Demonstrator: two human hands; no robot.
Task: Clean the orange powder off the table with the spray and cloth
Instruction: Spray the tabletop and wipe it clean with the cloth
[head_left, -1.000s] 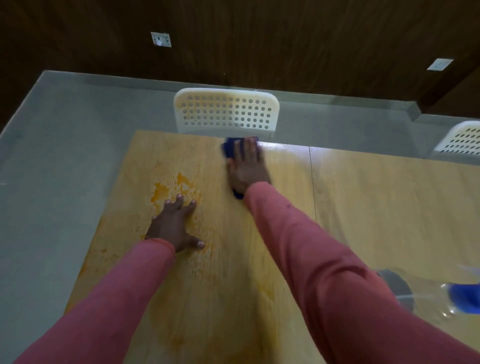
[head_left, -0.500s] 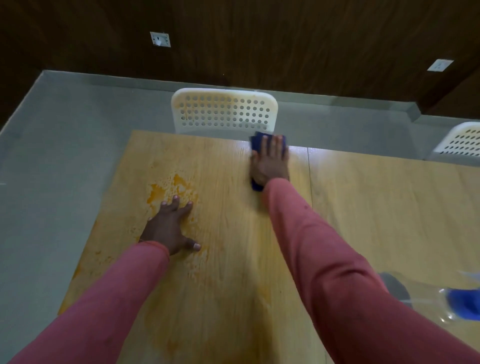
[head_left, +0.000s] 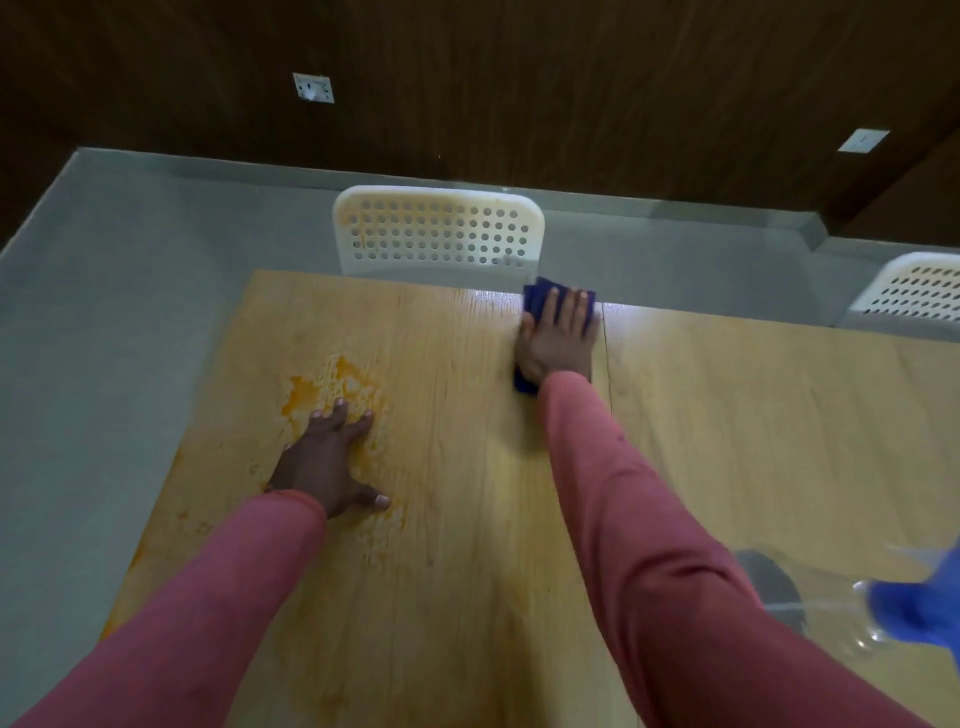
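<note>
A wet orange powder smear (head_left: 327, 384) stains the left part of the wooden table (head_left: 467, 519). My left hand (head_left: 324, 460) lies flat on the table with fingers spread, its fingertips at the smear's near edge. My right hand (head_left: 558, 338) presses flat on a dark blue cloth (head_left: 537, 293) at the table's far edge, near the seam between two tabletops. Most of the cloth is hidden under the hand. A clear spray bottle with a blue head (head_left: 904, 608) stands at the right edge of the view, blurred.
A white perforated chair (head_left: 439, 231) stands behind the table's far edge, close to the cloth. A second white chair (head_left: 914, 291) is at the far right. Grey floor lies to the left of the table, and a dark wooden wall rises behind.
My right hand has slid the cloth to the right along the far edge of the table, up to the seam. My left hand has stayed put.
</note>
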